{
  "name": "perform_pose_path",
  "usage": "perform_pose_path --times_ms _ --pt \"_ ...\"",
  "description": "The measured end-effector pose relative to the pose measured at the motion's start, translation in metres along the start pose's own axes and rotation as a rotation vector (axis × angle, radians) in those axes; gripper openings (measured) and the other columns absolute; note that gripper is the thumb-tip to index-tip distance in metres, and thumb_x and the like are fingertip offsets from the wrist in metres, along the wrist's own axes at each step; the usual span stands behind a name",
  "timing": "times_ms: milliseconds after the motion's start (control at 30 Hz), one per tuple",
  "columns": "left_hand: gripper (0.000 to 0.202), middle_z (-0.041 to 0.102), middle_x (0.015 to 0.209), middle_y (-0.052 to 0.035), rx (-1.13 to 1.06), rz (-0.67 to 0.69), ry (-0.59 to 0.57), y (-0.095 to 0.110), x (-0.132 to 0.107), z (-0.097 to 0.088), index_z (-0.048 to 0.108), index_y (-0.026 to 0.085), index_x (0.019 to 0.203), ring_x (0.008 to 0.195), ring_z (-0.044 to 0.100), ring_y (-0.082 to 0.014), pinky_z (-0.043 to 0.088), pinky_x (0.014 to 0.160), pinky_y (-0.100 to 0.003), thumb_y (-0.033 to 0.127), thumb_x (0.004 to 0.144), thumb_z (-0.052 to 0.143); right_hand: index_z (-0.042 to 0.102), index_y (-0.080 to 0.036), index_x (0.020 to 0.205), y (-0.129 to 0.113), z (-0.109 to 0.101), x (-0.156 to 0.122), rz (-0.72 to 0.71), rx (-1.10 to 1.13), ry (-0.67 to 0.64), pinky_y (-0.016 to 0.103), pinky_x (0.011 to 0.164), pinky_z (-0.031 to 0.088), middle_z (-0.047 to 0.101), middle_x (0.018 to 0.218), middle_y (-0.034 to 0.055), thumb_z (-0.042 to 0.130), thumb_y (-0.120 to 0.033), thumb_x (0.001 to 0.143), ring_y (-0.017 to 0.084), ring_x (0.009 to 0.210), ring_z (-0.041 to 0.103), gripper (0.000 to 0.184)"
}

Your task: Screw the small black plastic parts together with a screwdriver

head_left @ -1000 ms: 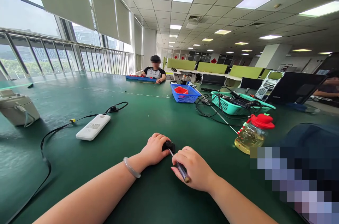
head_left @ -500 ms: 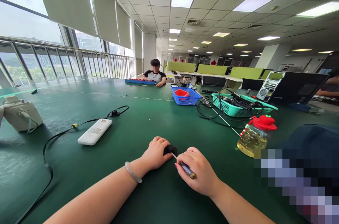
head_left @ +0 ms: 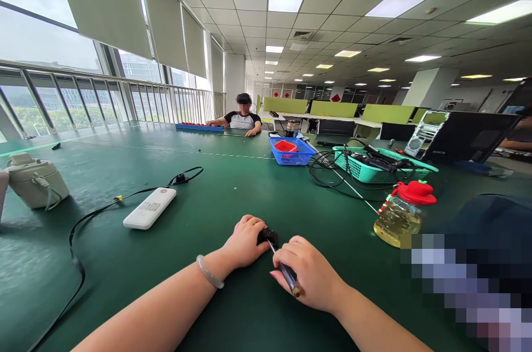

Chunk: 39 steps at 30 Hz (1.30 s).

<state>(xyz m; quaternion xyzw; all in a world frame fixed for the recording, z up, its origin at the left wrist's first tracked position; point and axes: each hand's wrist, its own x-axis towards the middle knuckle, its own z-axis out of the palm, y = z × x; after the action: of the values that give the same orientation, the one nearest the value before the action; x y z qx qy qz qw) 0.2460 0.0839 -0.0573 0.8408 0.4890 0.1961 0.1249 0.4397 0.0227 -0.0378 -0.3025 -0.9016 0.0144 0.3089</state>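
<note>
The left hand (head_left: 245, 242) is curled over a small black piece (head_left: 271, 235), pinning it to the green tabletop (head_left: 224, 307) just in front of the person. The right hand (head_left: 308, 271) has its fingers closed around a slim screwdriver (head_left: 288, 276), whose shaft slants toward the black piece; whether the tip is seated cannot be made out. The likeliest trouble is the tip skidding off: a slanted shaft pushed hard could slip sideways and jab the left thumb, which lies close beside it. The black piece might also twist, since the left hand covers only part of it and the surface looks smooth. Pressing too firmly off-centre could scratch or chip its edge.
</note>
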Motion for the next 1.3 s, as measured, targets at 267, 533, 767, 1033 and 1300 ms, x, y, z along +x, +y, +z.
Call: perform_pose_path --times_ms 267,533,767,1033,1300 --pt "0.032 0.063 0.123 -0.0062 0.01 -0.002 0.007 -0.001 0.0 0.001 0.064 0.021 0.109 0.123 0.044 -0.0278 0.038 0.107 -0.044 0.032 0.079 0.063 0.059 -0.021 0.091 -0.003 -0.003 0.001 -0.011 0.043 0.069 0.032 0.072 0.041 0.067 0.075 0.0002 0.065 -0.03 0.083 0.015 0.064 0.05 0.013" --pt "0.032 0.063 0.122 -0.0052 0.002 0.011 0.007 0.001 0.0 0.0 0.064 0.023 0.109 0.123 0.045 -0.0275 0.038 0.107 -0.045 0.037 0.08 0.065 0.057 -0.023 0.083 -0.004 -0.013 0.005 0.224 0.088 0.242 0.027 0.066 0.042 0.064 0.072 -0.0009 0.045 -0.022 0.092 0.015 0.066 0.054 0.015" --pt "0.031 0.063 0.122 -0.0055 0.002 0.016 0.01 0.0 0.0 -0.001 0.063 0.024 0.108 0.123 0.045 -0.0275 0.038 0.106 -0.045 0.037 0.08 0.065 0.055 -0.023 0.079 -0.003 -0.013 0.005 0.255 0.088 0.285 0.027 0.064 0.042 0.061 0.068 -0.0007 0.045 -0.021 0.089 0.016 0.066 0.053 0.014" --pt "0.032 0.062 0.124 -0.0055 0.001 0.003 0.008 -0.001 0.0 0.001 0.063 0.022 0.109 0.124 0.044 -0.028 0.037 0.108 -0.045 0.036 0.081 0.063 0.053 -0.021 0.078 -0.007 -0.009 0.006 -0.034 -0.05 0.15 0.031 0.07 0.039 0.058 0.066 -0.0012 0.046 -0.013 0.082 0.013 0.057 0.045 0.011" --pt "0.033 0.062 0.123 -0.0055 -0.009 -0.004 0.019 -0.003 0.001 0.003 0.064 0.023 0.109 0.123 0.044 -0.0282 0.037 0.107 -0.046 0.035 0.078 0.066 0.057 -0.021 0.079 -0.008 -0.001 0.001 -0.069 -0.116 -0.133 0.029 0.064 0.037 0.061 0.073 -0.0003 0.065 -0.021 0.071 0.015 0.062 0.046 0.011"
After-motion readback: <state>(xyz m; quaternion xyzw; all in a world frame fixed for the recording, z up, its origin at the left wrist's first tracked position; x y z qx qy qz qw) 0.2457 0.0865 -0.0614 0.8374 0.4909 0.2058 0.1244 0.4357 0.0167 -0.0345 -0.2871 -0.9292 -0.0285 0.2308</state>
